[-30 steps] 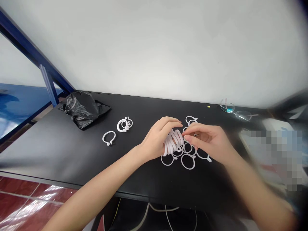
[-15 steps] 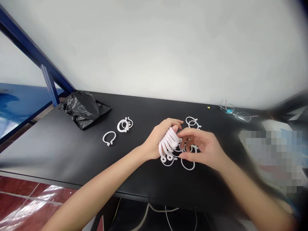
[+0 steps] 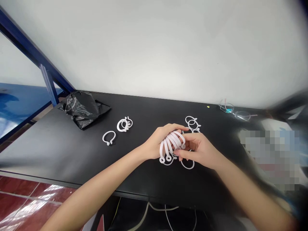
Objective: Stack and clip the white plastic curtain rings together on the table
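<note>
A row of several white plastic shower curtain rings [image 3: 169,143] is bunched in my left hand [image 3: 153,143], which is closed around them. Their round ends hang at the lower edge of the bunch. Against the right side of the bunch, my right hand [image 3: 205,150] has its thumb and fingers closed on a ring; its fingertips are partly hidden. Beneath and behind the hands lie more loose white rings [image 3: 188,167], and others [image 3: 192,122] rest just beyond them. To the left are a small cluster of rings [image 3: 122,125] and a single open ring [image 3: 105,140].
A crumpled black plastic bag [image 3: 84,109] lies at the left back of the black table [image 3: 144,175]. Eyeglasses [image 3: 242,115] rest near the wall at right, beside a blurred, pixelated item [image 3: 271,157]. A blue metal frame [image 3: 49,84] stands at left. Cables [image 3: 144,218] hang below.
The rings in my left hand have fanned out and tilted to the right. My right hand has moved slightly left, its fingers closing in on the bunch.
</note>
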A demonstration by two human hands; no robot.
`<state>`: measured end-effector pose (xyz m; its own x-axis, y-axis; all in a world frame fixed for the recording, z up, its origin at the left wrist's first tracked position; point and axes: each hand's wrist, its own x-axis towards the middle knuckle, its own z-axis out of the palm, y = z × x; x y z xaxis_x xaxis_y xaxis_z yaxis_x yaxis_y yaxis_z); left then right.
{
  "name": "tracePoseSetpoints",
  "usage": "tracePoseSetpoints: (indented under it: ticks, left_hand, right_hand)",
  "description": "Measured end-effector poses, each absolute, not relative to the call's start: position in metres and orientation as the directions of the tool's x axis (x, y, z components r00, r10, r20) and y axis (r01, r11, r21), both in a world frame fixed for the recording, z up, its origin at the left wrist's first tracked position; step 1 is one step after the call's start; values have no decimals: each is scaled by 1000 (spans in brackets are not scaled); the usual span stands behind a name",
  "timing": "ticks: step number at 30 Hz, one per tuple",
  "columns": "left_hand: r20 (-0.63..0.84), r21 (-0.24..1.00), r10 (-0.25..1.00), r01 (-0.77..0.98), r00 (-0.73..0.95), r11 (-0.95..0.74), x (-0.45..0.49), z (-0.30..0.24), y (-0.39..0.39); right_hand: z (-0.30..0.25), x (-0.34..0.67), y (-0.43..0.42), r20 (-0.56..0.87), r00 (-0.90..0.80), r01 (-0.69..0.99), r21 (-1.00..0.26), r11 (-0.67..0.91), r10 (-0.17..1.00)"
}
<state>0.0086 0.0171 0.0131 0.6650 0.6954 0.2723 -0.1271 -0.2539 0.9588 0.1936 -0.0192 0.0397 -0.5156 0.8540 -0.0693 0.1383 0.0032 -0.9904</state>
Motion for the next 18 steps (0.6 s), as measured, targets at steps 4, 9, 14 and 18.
tracePoseSetpoints:
  ticks: [4, 9, 14, 18]
  left_hand:
    - [141, 949, 669, -291, 729, 118, 14, 18, 17]
    - [-45, 801, 595, -327, 803, 501, 21, 19, 11]
    - [-18, 708, 556, -382, 831, 594, 24, 19, 2]
    - [-23, 709, 467, -315, 884, 631, 21, 22, 7]
  right_hand:
    - [39, 196, -21, -49, -568, 158, -986, 51, 822]
    - [31, 182, -32, 70, -508, 123, -980, 153, 858]
    - [22, 169, -39, 281, -399, 191, -905, 379, 873]
    - [31, 171, -35, 292, -480, 199, -882, 427, 827]
